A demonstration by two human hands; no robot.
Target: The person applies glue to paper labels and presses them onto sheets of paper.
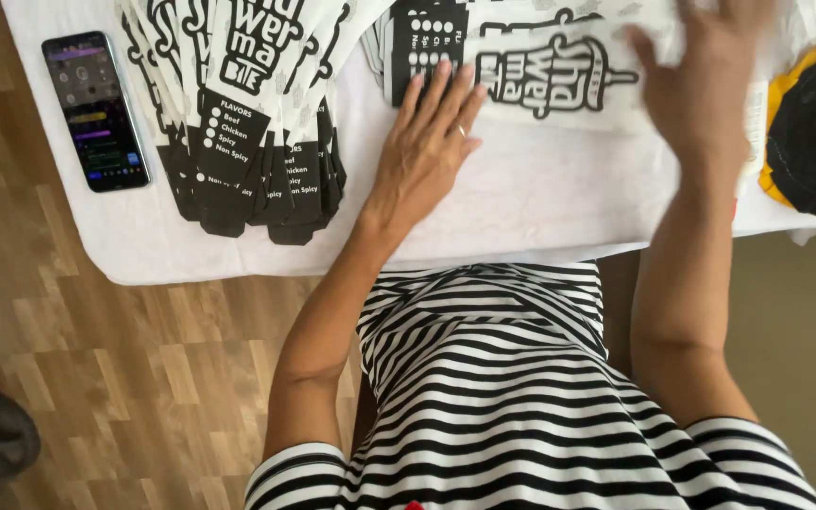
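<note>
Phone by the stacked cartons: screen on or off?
On. The phone lies face up on the table, and its screen glows with coloured rows rather than plain black.

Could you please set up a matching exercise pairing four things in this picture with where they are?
Things:
1. smartphone
2. fanned stack of flat cartons
3. left hand
4. right hand

Places:
A. blurred, over the right part of a flat carton
B. far left of the table
C. flat on the table, fingertips on a carton
D. between phone and left hand

Pairs: 1-B, 2-D, 3-C, 4-A
</note>
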